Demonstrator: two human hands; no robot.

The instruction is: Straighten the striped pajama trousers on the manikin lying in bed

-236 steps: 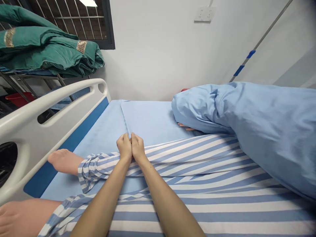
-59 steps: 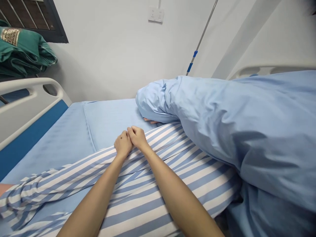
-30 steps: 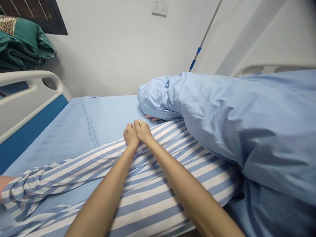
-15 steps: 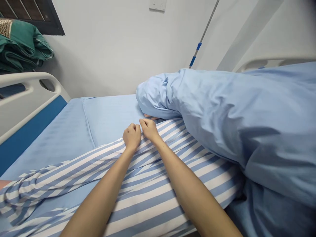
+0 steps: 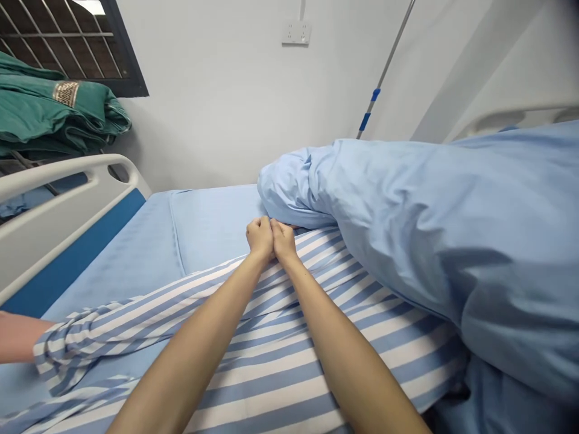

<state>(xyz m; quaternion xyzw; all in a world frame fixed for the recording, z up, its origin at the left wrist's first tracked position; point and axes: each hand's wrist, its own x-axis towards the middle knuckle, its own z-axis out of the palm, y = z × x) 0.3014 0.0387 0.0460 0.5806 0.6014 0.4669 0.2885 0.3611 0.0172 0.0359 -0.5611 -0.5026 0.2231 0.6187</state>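
Both of my hands are closed and side by side at the far edge of the blue-and-white striped trousers [image 5: 266, 349], on a figure lying across the bed. My left hand [image 5: 260, 236] is a fist, knuckles up, touching my right hand [image 5: 283, 239]. My right hand is curled the same way, close to the end of the folded light-blue quilt [image 5: 384, 199]. Fingertips of both hands are turned down and hidden, so anything in them cannot be made out. At the left, a bare lower leg [image 5: 22, 337] comes out of a bunched trouser cuff.
A light-blue sheet [image 5: 217, 217] covers the bed. The white and blue bed end panel [image 5: 81, 235] stands at the left. Behind are folded green cloth [image 5: 58, 114], a barred window [image 5: 67, 39], a wall socket [image 5: 296, 33] and a metal pole [image 5: 384, 72].
My left hand has shifted right and now meets my right hand. The view has tilted up and left, showing more of the window, green cloth and lower leg.
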